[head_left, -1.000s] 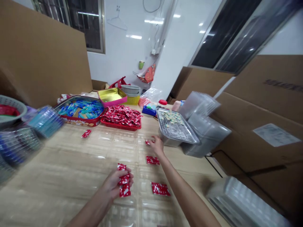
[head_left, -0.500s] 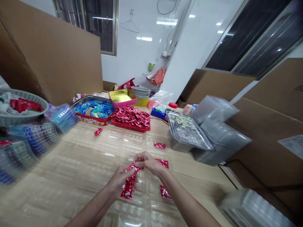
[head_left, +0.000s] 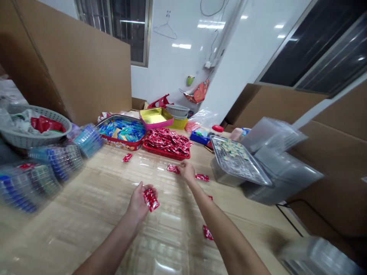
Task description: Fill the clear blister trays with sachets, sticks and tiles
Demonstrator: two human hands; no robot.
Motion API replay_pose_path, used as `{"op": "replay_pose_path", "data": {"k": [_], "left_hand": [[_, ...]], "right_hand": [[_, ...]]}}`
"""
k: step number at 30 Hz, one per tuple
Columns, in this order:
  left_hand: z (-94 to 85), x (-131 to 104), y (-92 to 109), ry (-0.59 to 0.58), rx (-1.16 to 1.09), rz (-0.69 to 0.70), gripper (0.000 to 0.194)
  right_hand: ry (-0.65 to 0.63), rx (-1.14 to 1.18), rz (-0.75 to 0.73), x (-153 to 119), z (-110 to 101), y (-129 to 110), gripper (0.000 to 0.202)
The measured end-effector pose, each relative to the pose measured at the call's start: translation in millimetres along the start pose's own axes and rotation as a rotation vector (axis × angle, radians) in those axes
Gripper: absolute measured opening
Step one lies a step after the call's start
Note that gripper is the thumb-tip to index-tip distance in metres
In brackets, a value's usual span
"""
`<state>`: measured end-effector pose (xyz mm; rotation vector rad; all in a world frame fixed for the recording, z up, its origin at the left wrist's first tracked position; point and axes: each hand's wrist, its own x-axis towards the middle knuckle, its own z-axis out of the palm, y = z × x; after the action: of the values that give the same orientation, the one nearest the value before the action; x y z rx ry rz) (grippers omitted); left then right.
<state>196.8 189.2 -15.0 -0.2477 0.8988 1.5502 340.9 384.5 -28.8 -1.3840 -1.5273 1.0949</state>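
My left hand (head_left: 139,201), palm turned up and fingers curled, holds a small red-and-white printed packet (head_left: 151,200); whether more lie under it I cannot tell. Farther forward, my right hand (head_left: 187,170) pinches the right end of another red packet (head_left: 173,168), low over the clear plastic trays (head_left: 169,221) spread across the table. Just right of those fingers lies a red packet (head_left: 202,177). One more packet (head_left: 208,232) shows beside my right forearm, partly covered by it, and another (head_left: 127,157) lies at the left. Behind the right hand stands a red basket (head_left: 166,153) heaped with such packets.
A tin (head_left: 123,144) of blue packets stands left of the basket. On the right, a metal tray (head_left: 243,168) with small pale packets rests on a metal container. Stacked clear trays (head_left: 282,164) stand beyond it. Gridded plastic stacks (head_left: 61,162) and a grey basket (head_left: 34,141) line the left.
My hands have separated. The right hand has moved forward with a packet taken from the left hand's bunch; the left stays back with its palm opened upward. The view has shifted slightly left.
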Motion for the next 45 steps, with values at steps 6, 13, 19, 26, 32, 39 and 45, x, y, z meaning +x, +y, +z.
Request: {"op": "replay_pose_path", "data": {"k": [6, 13, 19, 26, 32, 39, 45], "left_hand": [[10.5, -1, 0, -0.009, -0.064, 0.208, 0.010], [-19.7, -20, 0, -0.138, 0.531, 0.201, 0.012], [-48.8, -34, -4, -0.263, 0.833, 0.227, 0.023], [-25.9, 11, 48, 0.066, 1.234, 0.678, 0.015], [-9.9, 72, 129, 0.473, 1.498, 0.957, 0.009], [4.5, 114, 149, 0.571, 1.700, 0.907, 0.014], [16.7, 100, 151, 0.413, 1.668, 0.935, 0.014]], "right_hand": [[-0.365, 0.068, 0.026, -100, 29, -11, 0.024], [-0.434, 0.332, 0.077, -188, 24, 1, 0.025], [-0.431, 0.276, 0.084, -209, 8, 11, 0.019], [-0.206, 0.184, 0.002, -124, -22, 16, 0.015], [-0.132, -0.254, -0.120, -62, -28, 55, 0.013], [-0.029, -0.496, -0.358, -76, -31, 53, 0.027], [-0.110, -0.311, -0.281, -89, -34, 33, 0.025]]}}
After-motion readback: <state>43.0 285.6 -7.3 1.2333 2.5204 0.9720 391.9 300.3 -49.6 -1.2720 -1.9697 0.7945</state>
